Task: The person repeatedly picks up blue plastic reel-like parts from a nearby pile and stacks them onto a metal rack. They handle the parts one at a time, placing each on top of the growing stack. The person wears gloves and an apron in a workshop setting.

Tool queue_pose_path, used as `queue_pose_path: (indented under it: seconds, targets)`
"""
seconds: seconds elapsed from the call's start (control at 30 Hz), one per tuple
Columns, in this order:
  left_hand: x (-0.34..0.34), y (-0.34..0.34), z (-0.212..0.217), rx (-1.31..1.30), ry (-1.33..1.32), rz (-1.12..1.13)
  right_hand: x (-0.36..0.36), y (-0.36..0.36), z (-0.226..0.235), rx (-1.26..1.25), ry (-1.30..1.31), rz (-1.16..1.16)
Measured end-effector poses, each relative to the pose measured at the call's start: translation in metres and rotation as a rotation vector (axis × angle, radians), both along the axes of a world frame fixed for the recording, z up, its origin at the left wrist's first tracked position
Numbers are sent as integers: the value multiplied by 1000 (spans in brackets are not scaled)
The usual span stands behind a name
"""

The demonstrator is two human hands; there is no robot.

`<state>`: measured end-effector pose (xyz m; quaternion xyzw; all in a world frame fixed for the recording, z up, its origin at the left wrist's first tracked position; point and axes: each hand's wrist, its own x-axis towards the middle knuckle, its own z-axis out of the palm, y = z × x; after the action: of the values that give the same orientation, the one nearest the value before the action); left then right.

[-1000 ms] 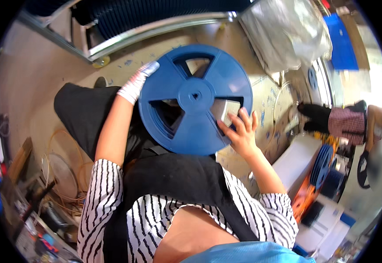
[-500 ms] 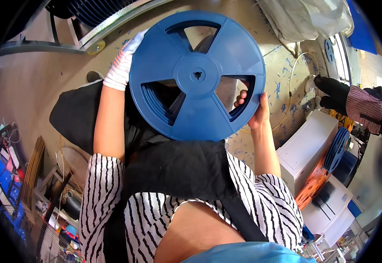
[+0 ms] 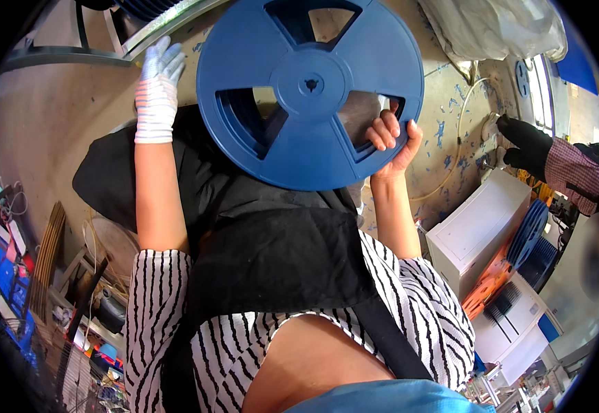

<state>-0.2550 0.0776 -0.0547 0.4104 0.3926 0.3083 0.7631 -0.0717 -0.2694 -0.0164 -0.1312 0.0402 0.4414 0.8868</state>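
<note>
A large blue plastic reel (image 3: 313,141) with a small hub hole and wide openings is held up in front of me, over my lap. Layered blue edges show through its left opening. My right hand (image 3: 396,141), bare, grips its lower right rim, the fingers curled through the opening and the thumb on the outside. My left hand (image 3: 158,93), in a white glove with stripes, is apart from the reel on its left side. Its fingers are stretched out and hold nothing.
A metal frame (image 3: 168,31) with dark reels stands at the upper left. Blue scraps and a yellowish hose (image 3: 459,138) lie on the floor. At the right are a white box (image 3: 478,224), more blue reels (image 3: 528,234) and another person's legs (image 3: 523,141). A whitish sack (image 3: 495,31) hangs beyond.
My left hand has let go of the reel's left rim and moved left. The reel has shifted upward in view, and my right hand's fingers reach further through its opening.
</note>
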Motion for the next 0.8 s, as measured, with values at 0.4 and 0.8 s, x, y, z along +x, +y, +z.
queue_pose_path:
  seconds: [0.4, 0.8]
  targets:
    - [-38, -45, 23, 296, -150, 199, 16, 40, -2, 16, -79, -67]
    - [64, -146, 46, 877, 703, -552, 1, 51, -1, -133, -219, -137]
